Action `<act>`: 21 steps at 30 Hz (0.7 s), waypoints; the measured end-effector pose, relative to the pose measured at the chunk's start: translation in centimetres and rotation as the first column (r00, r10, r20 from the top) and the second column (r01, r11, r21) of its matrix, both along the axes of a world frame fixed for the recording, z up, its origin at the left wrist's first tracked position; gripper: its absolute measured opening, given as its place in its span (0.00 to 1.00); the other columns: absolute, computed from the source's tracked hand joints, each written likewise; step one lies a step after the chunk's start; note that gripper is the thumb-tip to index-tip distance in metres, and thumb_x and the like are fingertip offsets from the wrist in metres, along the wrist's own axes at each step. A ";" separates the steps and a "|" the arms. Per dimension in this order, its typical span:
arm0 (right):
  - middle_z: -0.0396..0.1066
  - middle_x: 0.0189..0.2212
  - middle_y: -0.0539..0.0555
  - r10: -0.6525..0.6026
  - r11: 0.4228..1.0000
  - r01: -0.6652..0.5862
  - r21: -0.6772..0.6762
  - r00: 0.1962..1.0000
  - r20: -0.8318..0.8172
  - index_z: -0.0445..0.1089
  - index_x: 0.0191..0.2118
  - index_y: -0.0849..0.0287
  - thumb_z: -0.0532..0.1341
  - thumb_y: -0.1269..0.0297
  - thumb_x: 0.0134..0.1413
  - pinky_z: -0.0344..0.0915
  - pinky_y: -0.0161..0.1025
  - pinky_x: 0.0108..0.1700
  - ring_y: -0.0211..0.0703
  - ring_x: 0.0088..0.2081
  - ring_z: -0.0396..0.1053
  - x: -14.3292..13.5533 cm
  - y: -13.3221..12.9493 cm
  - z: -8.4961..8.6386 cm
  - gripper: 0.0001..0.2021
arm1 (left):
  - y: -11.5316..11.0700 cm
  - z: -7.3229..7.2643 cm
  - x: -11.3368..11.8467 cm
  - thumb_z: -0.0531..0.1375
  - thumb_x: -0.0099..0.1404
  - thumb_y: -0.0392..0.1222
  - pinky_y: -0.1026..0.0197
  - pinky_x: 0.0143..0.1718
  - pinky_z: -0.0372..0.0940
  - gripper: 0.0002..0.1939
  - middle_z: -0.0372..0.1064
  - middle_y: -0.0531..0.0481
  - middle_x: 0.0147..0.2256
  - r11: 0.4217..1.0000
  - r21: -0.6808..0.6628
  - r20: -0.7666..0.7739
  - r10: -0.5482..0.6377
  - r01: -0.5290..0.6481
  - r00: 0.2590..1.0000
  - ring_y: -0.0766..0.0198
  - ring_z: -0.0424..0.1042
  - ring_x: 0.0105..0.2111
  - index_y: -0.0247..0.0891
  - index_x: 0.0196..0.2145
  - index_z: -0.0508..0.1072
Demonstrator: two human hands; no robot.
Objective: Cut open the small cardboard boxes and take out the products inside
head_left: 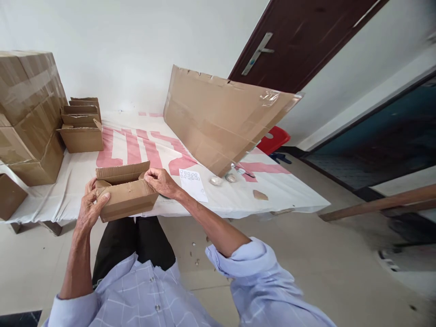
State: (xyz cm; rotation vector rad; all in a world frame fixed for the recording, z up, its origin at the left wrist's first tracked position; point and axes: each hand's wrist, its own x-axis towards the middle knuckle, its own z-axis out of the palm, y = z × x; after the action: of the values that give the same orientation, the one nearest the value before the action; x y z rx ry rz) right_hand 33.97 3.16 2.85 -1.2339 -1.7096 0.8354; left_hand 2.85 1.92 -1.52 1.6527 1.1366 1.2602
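A small cardboard box with its top flaps up is held at the front edge of the table, above my lap. My left hand grips its left end, thumb on the near side and fingers round the back. At the right end, my right hand pinches the corner by a flap. The inside of the box is mostly hidden by its near wall. Just right of my right hand lies a white paper sheet with rows of small drawn marks.
Small open boxes stand in a row beside stacked taped cartons at left. A large cardboard sheet leans on the table. Tape rolls and a cardboard scrap lie nearby. Behind is a red chair.
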 end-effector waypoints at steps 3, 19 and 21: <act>0.66 0.27 0.48 -0.011 1.000 0.010 0.006 1.000 0.003 0.65 0.31 0.53 0.61 0.48 0.58 0.60 0.39 0.35 0.41 0.32 0.61 0.2 0.0 0.1 0.14 | -0.1 -0.1 -1.2 0.78 0.54 0.69 0.32 0.71 0.69 0.35 0.52 0.38 0.79 0.997 -0.025 -0.074 -0.074 0.072 0.995 0.28 0.54 0.79 0.44 0.51 0.83; 0.76 0.35 0.56 0.071 0.827 -0.360 0.431 0.829 0.555 0.74 0.33 0.53 0.58 0.70 0.74 0.72 0.49 0.50 0.49 0.40 0.71 -1.0 -9.6 -2.0 0.15 | -0.7 -1.4 -2.0 0.76 0.53 0.48 0.34 0.67 0.74 0.50 0.56 0.35 0.73 0.982 0.075 -0.193 -0.159 0.176 0.968 0.33 0.60 0.76 0.48 0.71 0.66; 0.73 0.33 0.55 0.053 0.828 -0.356 0.433 0.819 0.571 0.71 0.31 0.53 0.57 0.69 0.75 0.71 0.48 0.48 0.48 0.38 0.70 -1.2 -8.7 -2.3 0.16 | -0.8 -1.3 -2.0 0.75 0.54 0.47 0.34 0.67 0.74 0.48 0.56 0.35 0.73 0.980 0.078 -0.197 -0.163 0.181 0.967 0.34 0.60 0.76 0.48 0.70 0.67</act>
State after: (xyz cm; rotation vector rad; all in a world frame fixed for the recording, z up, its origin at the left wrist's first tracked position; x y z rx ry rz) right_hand 32.77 -5.57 0.54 -0.9404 -2.3671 0.0797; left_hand 0.87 1.10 -2.80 1.9326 1.0314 1.0784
